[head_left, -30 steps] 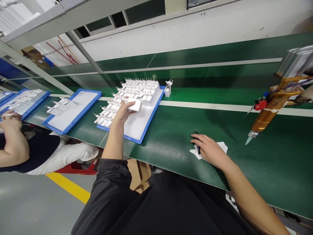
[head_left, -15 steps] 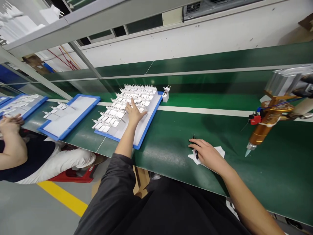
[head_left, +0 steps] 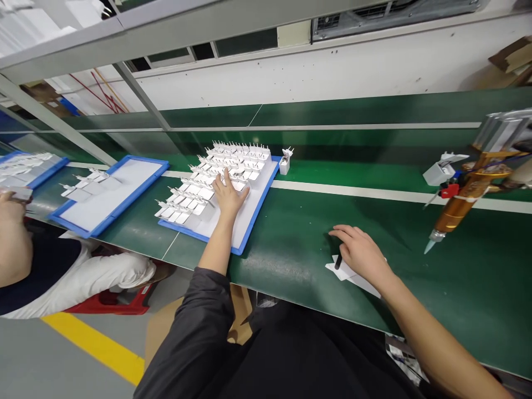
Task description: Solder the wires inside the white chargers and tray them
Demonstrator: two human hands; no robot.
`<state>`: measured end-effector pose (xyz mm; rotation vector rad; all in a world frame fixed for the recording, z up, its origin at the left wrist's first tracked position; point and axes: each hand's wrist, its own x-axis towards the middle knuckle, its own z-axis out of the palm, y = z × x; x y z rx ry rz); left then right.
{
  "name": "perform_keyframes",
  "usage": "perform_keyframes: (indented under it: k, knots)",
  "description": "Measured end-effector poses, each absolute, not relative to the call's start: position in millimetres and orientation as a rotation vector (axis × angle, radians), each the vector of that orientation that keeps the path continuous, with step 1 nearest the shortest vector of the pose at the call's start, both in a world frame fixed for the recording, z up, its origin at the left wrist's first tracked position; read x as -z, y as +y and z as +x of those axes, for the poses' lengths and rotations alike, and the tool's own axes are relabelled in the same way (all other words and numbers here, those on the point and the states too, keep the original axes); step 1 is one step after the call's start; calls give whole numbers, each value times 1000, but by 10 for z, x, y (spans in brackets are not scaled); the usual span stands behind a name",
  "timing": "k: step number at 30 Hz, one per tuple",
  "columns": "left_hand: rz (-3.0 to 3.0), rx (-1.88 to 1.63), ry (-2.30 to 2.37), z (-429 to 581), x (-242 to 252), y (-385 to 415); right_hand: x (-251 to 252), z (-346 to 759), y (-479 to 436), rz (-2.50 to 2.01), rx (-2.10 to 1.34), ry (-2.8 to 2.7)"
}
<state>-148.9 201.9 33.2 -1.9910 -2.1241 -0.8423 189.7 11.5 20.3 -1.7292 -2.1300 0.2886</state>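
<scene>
My left hand (head_left: 228, 195), fingers spread, reaches over a blue-rimmed tray (head_left: 258, 213). Its fingertips are at the rows of small white plastic parts (head_left: 195, 191) with thin upright prongs; no part shows in its grip. On the green bench further right, my right hand (head_left: 361, 252) is closed around black tweezers (head_left: 338, 262), which it mostly covers; only one dark end shows below the fingers. Under that hand lies a piece of white paper (head_left: 353, 277).
An orange-brown dispensing nozzle (head_left: 451, 216) hangs at the right, beside a white box-shaped part (head_left: 440, 173). A small white container (head_left: 285, 165) stands behind the tray. Left are a second blue tray (head_left: 106, 224) and a co-worker's hand (head_left: 10, 208) holding a white piece.
My right hand has shifted over the tweezers, hiding their tips, and their visible end leans differently. My left hand stays over the tray. The view has turned slightly right; the co-worker's hands have moved.
</scene>
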Motion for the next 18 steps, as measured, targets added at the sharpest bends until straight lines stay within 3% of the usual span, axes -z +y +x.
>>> perform_keyframes:
  k: [5,11,18]
  knots:
    - [-2097,1111,-1927,-1430,-357,1985,-448,1461,1133,-1605,-431,-2070]
    - [-2206,1235,-1756,-1450,-210,1917,-225,1030,2672,-1734,-603,-1796]
    - [-2096,1205,-1767,-1494,-160,1918,-2,826,3168,-1709,-602,-1749]
